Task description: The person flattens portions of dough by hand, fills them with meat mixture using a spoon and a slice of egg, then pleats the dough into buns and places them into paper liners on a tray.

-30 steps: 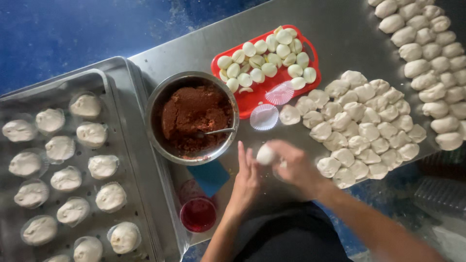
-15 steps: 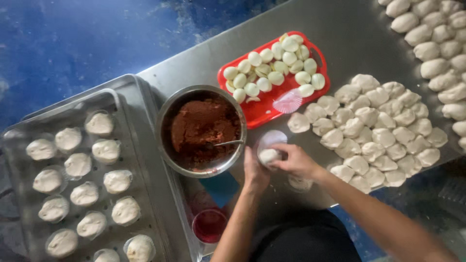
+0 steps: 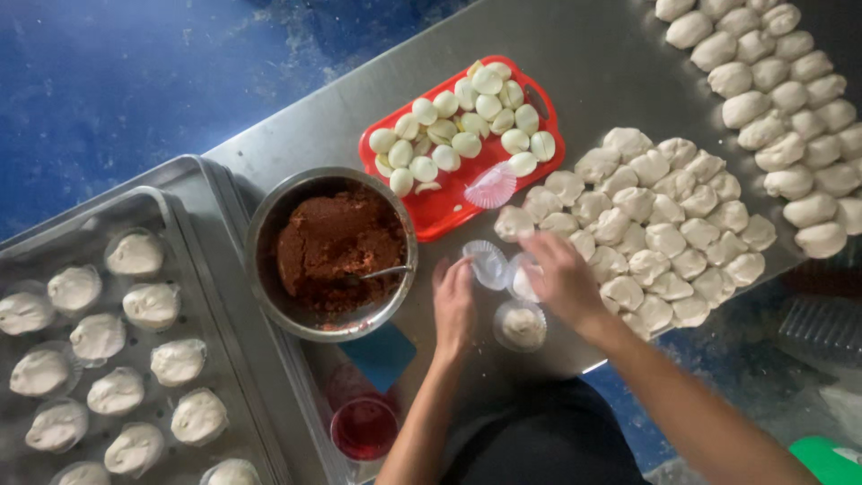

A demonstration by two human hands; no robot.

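Observation:
My left hand [image 3: 453, 305] rests on the steel table, fingers apart, its fingertips at a clear paper cup [image 3: 488, 262]. My right hand [image 3: 558, 277] reaches over a second paper cup [image 3: 523, 280], fingers curled at it; whether it grips the cup is unclear. Just below sits a filled dough bun in a paper cup [image 3: 522, 326]. To the left, a steel bowl [image 3: 269, 224] holds red-brown filling [image 3: 337, 247] and a spoon [image 3: 382, 272].
A red tray [image 3: 446, 208] carries halved boiled eggs and a pink paper cup [image 3: 491, 187]. Flattened dough pieces [image 3: 664, 233] lie right of my hands; dough balls [image 3: 790, 108] at far right. A baking tray [image 3: 211, 269] at left holds several filled buns. A red cup [image 3: 365, 428] stands at the table's front edge.
The white dough ball held between both hands now sits in a paper cup on the table. Both hands have moved up to the empty cups.

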